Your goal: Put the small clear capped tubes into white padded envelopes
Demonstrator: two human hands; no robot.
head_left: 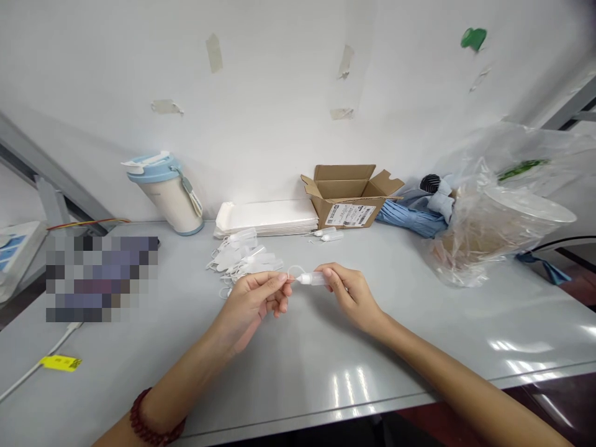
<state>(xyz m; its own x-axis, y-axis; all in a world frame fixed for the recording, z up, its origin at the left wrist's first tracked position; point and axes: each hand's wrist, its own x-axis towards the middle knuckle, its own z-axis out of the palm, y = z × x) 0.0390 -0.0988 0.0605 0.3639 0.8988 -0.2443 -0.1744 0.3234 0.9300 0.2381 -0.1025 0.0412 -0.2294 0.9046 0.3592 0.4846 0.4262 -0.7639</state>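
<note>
My right hand (351, 292) is closed around the body of a small translucent white squeeze bottle (313, 279), which lies level with its narrow tip pointing left. My left hand (261, 301) pinches a thin, pin-like piece (291, 279) at that tip between thumb and forefinger. A white strap (295, 269) loops above the bottle's neck. Whether the pin touches the tip is too small to tell. Behind my left hand lies a pile of similar small bottles (244, 254) with strapped caps. Two more bottles (331, 236) lie apart, in front of the cardboard box.
An open cardboard box (347, 208) and a stack of white flat boxes (270, 217) stand along the wall. At left are a blue-lidded tumbler (170, 195), a blurred-out object (102, 279) and a cable (37, 366). Blue cloth (410, 217) and a plastic-wrapped tub (493, 230) sit at right.
</note>
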